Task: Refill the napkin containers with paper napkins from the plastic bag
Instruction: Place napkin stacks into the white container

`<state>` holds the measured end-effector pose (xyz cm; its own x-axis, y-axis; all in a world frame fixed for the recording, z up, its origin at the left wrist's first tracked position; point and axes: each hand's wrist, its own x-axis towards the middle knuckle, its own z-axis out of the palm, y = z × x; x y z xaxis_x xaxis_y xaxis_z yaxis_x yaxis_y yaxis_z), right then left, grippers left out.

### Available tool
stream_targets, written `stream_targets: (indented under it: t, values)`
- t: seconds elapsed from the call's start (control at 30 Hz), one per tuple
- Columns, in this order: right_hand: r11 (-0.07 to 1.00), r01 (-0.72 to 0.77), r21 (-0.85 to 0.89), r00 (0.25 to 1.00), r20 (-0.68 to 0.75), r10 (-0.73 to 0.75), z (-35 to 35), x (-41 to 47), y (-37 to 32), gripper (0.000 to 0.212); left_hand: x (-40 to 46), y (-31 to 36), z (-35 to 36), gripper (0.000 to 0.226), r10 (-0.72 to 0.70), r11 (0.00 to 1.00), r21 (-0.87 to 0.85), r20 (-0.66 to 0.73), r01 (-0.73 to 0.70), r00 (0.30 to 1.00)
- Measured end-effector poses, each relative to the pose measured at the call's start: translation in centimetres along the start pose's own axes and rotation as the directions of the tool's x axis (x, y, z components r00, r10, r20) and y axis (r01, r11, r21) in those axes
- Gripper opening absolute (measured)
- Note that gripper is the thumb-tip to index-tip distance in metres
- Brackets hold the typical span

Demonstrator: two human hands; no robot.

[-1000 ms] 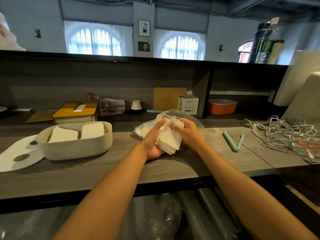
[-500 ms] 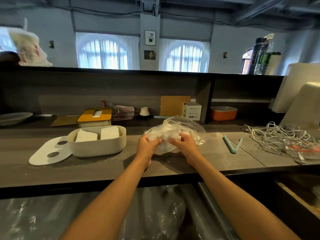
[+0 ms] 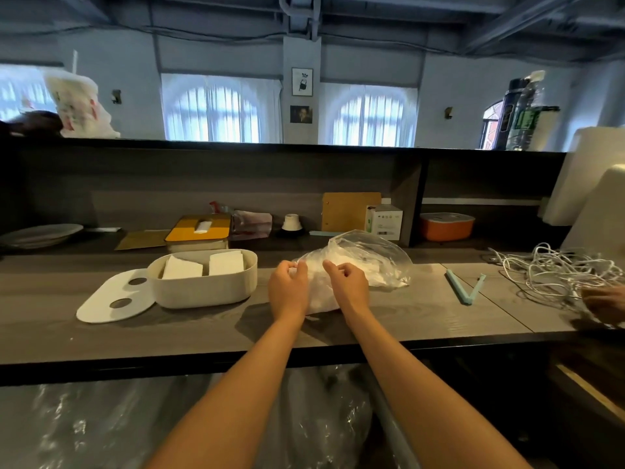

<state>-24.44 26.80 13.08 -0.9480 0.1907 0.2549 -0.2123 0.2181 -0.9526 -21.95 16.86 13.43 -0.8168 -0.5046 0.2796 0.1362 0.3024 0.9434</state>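
Observation:
A clear plastic bag with white paper napkins inside lies on the grey wooden counter in front of me. My left hand and my right hand both pinch the bag's near edge with curled fingers. To the left stands an oval off-white napkin container with two stacks of white napkins in it. Its flat white lid, with two round holes, lies beside it on the left.
A light blue bag clip lies open to the right. Further right is a tangle of white cables and another person's hand. The rear shelf holds a yellow-lidded box, a plate and an orange container.
A second ago both hands held a stack of napkins at the bag's mouth. The napkins are now inside the bag, and both hands pinch the plastic at its near edge.

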Motion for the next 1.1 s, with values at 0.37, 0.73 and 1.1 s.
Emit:
stream_targets:
  t: [0.37,0.73,1.1]
  values:
    - [0.997,0.036,0.071,0.997,0.062,-0.041,-0.13,-0.23,-0.06,0.011,-0.05,-0.19,-0.17,0.019,-0.018,0.992,-0.124,0.025,0.021,1.0]
    - [0.997,0.035,0.074,0.999,0.039,-0.038,-0.37,-0.16,-0.07,0.021,0.17,-0.29,-0.22,0.025,-0.092,0.986,-0.138,0.053,0.098,0.994]
    - [0.998,0.069,0.005,0.997,0.037,-0.069,-0.31,-0.29,-0.16,0.031,-0.24,-0.08,0.33,0.031,0.002,1.0,-0.015,0.149,0.0,0.989]
